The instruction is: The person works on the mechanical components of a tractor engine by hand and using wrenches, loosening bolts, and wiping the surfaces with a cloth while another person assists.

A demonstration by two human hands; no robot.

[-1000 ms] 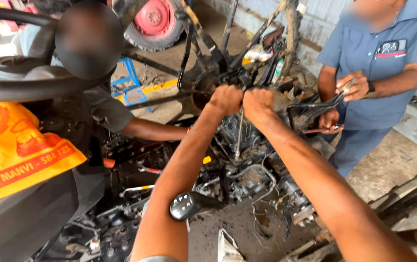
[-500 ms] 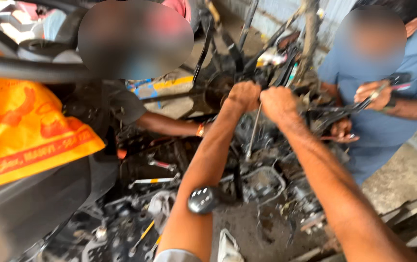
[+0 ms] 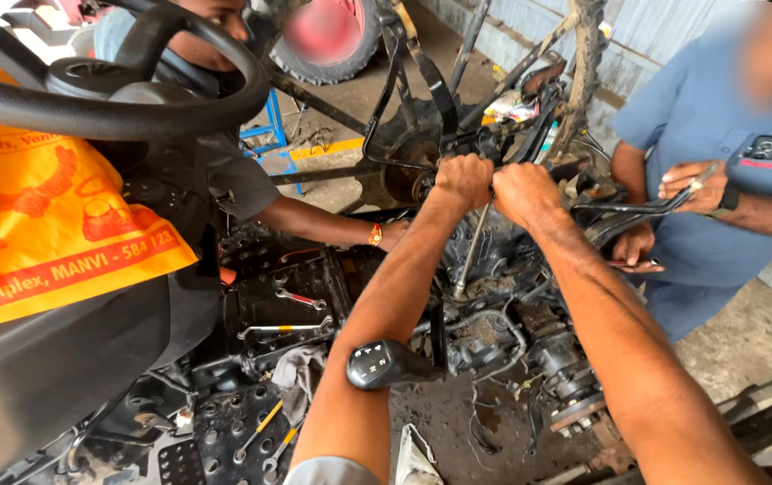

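Note:
My left hand (image 3: 463, 180) and my right hand (image 3: 527, 192) are both clenched side by side on the top of a long metal tool handle (image 3: 473, 247) that runs down into a greasy tractor engine (image 3: 503, 314). Both arms stretch forward over the machine. A black gear lever knob (image 3: 381, 364) sticks up under my left forearm. The lower tip of the tool is lost among engine parts.
A black steering wheel (image 3: 72, 103) and an orange cloth (image 3: 54, 233) fill the left. A person on the left reaches an arm (image 3: 314, 224) into the engine. Another person in a blue shirt (image 3: 700, 135) stands right, holding a tool. Spanners (image 3: 301, 299) lie on the black floor plate.
The view shifted slightly, so the steering wheel now shows fully. My hands stay clenched on the tool handle in the same place. The person on the right lowered their hands a little.

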